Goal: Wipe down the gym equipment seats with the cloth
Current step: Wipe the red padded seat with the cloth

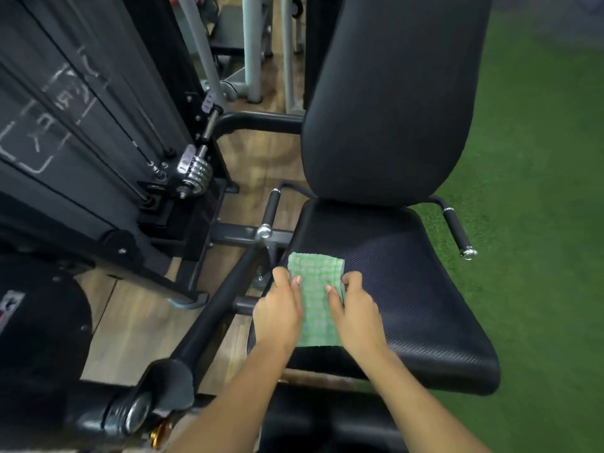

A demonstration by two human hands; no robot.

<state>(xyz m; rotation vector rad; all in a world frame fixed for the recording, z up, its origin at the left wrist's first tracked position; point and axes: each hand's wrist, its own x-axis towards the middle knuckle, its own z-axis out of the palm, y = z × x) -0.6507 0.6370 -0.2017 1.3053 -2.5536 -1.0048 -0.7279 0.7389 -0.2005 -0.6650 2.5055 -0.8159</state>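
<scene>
The left hand [277,310] and right hand [357,313] clamp the green checked cloth [316,299] by its sides; best to press flat and sweep the seat pad [411,289] beyond the fingertips.

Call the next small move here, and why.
Probably slide the green checked cloth rightward across the seat pad. The left hand and right hand hold its side edges. It lies flat on the pad's front-left part, and the wide stretch of pad to its right is uncovered.
</scene>
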